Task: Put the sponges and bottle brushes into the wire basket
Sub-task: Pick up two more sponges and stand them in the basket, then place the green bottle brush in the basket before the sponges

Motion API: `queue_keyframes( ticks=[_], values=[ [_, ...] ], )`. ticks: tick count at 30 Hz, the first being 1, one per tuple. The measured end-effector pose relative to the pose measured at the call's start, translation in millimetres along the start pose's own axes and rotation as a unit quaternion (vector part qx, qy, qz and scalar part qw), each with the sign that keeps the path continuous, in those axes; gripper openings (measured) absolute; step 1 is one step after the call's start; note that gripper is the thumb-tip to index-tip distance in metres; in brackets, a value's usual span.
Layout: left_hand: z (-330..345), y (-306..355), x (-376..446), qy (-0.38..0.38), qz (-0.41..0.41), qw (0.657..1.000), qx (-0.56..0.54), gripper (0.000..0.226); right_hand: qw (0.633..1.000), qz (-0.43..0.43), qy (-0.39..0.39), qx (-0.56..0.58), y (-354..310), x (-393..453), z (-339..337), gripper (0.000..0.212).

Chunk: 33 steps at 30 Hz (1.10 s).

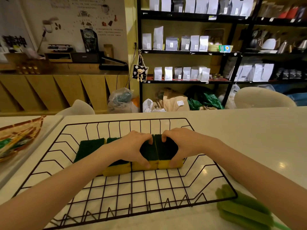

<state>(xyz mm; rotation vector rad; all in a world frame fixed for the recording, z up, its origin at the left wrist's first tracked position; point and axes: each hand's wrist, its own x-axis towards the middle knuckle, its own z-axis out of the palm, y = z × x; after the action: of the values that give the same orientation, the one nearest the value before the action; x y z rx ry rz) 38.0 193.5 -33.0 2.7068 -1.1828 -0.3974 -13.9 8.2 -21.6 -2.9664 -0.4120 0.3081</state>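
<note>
A person's two bare forearms reach forward over a white glossy desk (pixel 249 130) toward a wide, shallow black wire basket (pixel 69 125) that rests on it. Inside the basket, across its middle, four yellow sponges with dark green scouring tops lie flat in a row, side by side and touching. The left hand (pixel 132 146) rests on the third sponge from the left (pixel 148 152), its grip pinching that sponge with fingers curled over the far edge and thumb pressed on the near yellow side. The right hand (pixel 184 145) does the same with the rightmost sponge (pixel 166 149), fingers over the far edge and thumb on the near yellow side. The leftmost sponge (pixel 89 148) lies uncovered; the second sponge (pixel 116 170) is partly hidden under the left wrist. Outside the basket, on the desk just beside its near right corner, lie fuzzy light green bottle brushes (pixel 244 211), blurred, so their number cannot be told. At the far left edge, a brown patterned woven tray (pixel 21 130) sits on an adjoining surface. Behind the desk stand black shelves (pixel 191 53) of white pouches.
</note>
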Motion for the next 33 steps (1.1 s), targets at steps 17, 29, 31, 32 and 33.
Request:
queue_keyframes(
  ticks=[17, 29, 31, 32, 33],
  values=[
    [-47, 89, -7, 0.008, 0.111, 0.989, -0.099, 0.045, 0.955, 0.067, 0.195, 0.212, 11, -96, -23, 0.063],
    [23, 202, -11, -0.032, 0.285, 0.957, -0.032, 0.083, 0.942, 0.200, 0.122, 0.239, 52, -245, 35, 0.066],
    [26, 211, -8, -0.058, 0.290, 0.955, -0.004, 0.082, 0.941, 0.225, 0.095, 0.234, 53, -261, 45, 0.063],
    [28, 214, -6, -0.069, 0.287, 0.955, 0.018, 0.080, 0.941, 0.231, 0.088, 0.231, 52, -267, 48, 0.060],
    [29, 217, -4, -0.079, 0.280, 0.956, 0.040, 0.079, 0.941, 0.235, 0.080, 0.229, 51, -271, 51, 0.056]
  ],
)
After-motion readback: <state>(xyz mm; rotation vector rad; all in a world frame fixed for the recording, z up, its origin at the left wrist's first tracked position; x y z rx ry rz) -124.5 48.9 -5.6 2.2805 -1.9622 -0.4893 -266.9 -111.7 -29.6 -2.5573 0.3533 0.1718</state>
